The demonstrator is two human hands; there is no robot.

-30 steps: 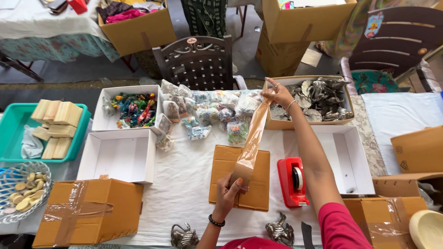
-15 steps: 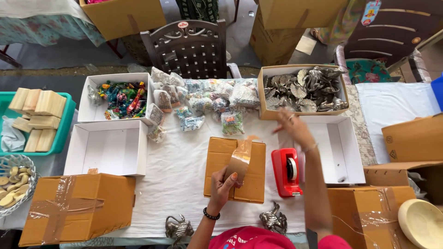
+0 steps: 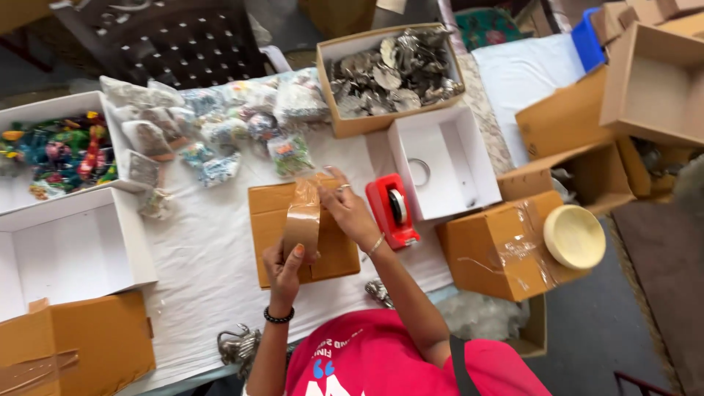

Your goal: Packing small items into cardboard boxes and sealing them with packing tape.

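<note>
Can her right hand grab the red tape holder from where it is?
Probably yes. The right hand is busy with the brown tape, but the red tape holder sits right beside it on the table, with nothing between them.

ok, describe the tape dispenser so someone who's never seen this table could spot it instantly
Start at the white-covered table and find the flat brown cardboard box the two hands are taping at its middle. Immediately beside that box, just past the right hand, sits the tape dispenser. It is the only bright red item there, a small plastic holder with a roll in its centre, between the brown box and an open white box.
</note>
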